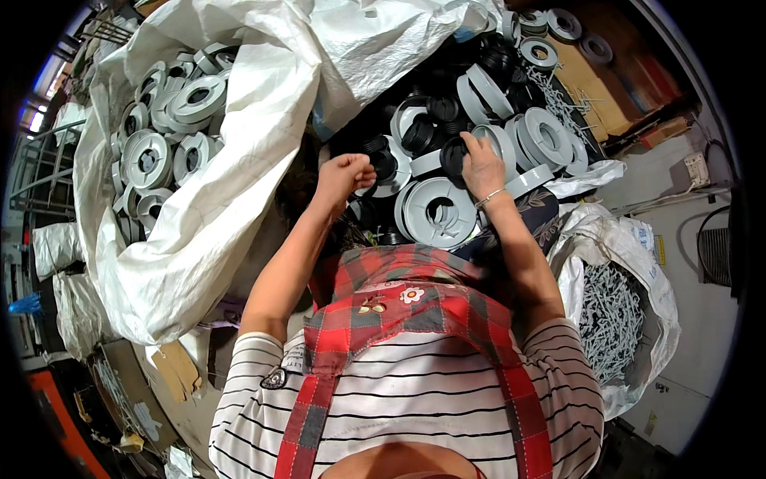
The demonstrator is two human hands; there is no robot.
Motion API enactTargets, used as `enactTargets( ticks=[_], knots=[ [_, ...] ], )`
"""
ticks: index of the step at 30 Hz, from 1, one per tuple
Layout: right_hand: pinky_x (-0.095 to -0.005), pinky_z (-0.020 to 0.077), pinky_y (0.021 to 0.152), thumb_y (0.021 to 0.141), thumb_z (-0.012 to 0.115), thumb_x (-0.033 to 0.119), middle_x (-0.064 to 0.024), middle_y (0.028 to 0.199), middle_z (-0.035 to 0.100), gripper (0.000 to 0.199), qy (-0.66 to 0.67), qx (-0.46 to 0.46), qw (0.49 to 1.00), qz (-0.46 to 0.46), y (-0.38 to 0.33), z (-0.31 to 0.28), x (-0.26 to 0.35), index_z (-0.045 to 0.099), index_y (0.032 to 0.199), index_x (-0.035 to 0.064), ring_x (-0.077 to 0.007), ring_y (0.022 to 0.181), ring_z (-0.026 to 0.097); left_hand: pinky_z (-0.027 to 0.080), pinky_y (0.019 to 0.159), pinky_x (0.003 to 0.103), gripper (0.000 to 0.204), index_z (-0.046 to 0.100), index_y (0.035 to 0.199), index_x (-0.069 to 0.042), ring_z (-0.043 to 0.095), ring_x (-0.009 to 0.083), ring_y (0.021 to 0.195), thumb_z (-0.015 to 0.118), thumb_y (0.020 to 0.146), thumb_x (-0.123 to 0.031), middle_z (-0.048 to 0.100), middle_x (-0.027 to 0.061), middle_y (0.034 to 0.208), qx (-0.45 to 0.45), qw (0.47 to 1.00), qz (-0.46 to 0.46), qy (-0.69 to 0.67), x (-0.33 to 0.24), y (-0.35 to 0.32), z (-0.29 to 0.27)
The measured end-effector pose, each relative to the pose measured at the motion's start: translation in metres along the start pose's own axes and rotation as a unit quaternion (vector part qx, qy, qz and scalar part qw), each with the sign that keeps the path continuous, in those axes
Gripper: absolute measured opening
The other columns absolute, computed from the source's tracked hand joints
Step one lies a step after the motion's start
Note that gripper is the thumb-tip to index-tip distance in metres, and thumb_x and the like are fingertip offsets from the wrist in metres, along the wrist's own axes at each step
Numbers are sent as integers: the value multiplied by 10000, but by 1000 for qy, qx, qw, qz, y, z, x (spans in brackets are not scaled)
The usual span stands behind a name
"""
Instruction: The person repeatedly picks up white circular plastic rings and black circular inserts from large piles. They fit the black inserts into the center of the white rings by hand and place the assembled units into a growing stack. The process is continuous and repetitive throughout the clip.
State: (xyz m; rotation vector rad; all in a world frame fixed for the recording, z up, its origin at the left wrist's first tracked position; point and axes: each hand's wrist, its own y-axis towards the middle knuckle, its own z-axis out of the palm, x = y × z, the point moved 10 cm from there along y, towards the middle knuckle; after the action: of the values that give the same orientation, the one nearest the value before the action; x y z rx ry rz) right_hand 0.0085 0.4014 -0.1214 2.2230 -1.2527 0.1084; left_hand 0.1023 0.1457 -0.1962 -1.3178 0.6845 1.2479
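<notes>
Left hand (pixel 345 179): fingers curled, contents hidden. Right hand (pixel 483 166): at round black plastic part (pixel 452 157), grip unclear. Grey flanged plastic rings (pixel 420 212) lie loose; finished share indeterminate.

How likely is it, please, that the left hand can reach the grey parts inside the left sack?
Probably not straight across: the left sack rises between the left hand and the grey parts, though the sack's open top may allow access.

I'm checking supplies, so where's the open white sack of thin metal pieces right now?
In the head view, the sack is at the right, beside the person's striped right sleeve, below and right of the grey rings.
</notes>
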Motion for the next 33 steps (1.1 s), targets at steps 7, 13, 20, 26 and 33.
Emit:
enactTargets(
  ticks=[7, 13, 20, 26, 33],
  knots=[
    [-434, 486, 772, 851, 539, 505, -211, 1047, 534, 708, -20, 96, 993, 70, 2, 5, 13, 412, 1287, -38, -381, 908, 581, 458, 646, 324, 380, 583, 890, 53, 541, 179, 690, 694, 791, -296, 575, 58, 794, -133, 980, 2, 147, 45, 116, 32],
    [-404, 450, 883, 736, 662, 499, -233, 1127, 480, 853, -25, 144, 982, 123, 5, 6, 10, 372, 1314, -58, -366, 1080, 499, 503, 687, 386, 384, 544, 1087, 23, 604, 225, 770, 654, 838, -248, 612, 130, 979, -55, 980, -171, -81, 81, 142, 66],
    [-348, 447, 883, 675, 743, 254, -200, 1121, 553, 722, 346, 82, 915, 190, -5, 4, -26, 425, 1277, 11, -290, 1020, 560, 491, 680, 318, 442, 487, 1048, 22, 579, 173, 762, 728, 740, -184, 590, 123, 913, 4, 965, 148, 217, -64, 80, 98],
    [-261, 505, 757, 707, 740, 80, -102, 1050, 575, 644, 340, 30, 926, 161, 11, -29, -6, 405, 1251, -7, -133, 900, 595, 482, 757, 311, 566, 445, 1217, 40, 592, 179, 854, 689, 776, -218, 612, 139, 1003, 25, 914, 270, 303, -132, 39, 99],
    [-343, 484, 821, 642, 765, 275, -185, 1117, 525, 718, 287, 53, 954, 67, 34, -37, 62, 470, 1245, 19, -304, 977, 582, 484, 758, 285, 401, 520, 1138, 48, 582, 134, 872, 605, 896, -261, 607, 85, 1015, 141, 989, 35, -22, -77, -11, 91]
  ],
)
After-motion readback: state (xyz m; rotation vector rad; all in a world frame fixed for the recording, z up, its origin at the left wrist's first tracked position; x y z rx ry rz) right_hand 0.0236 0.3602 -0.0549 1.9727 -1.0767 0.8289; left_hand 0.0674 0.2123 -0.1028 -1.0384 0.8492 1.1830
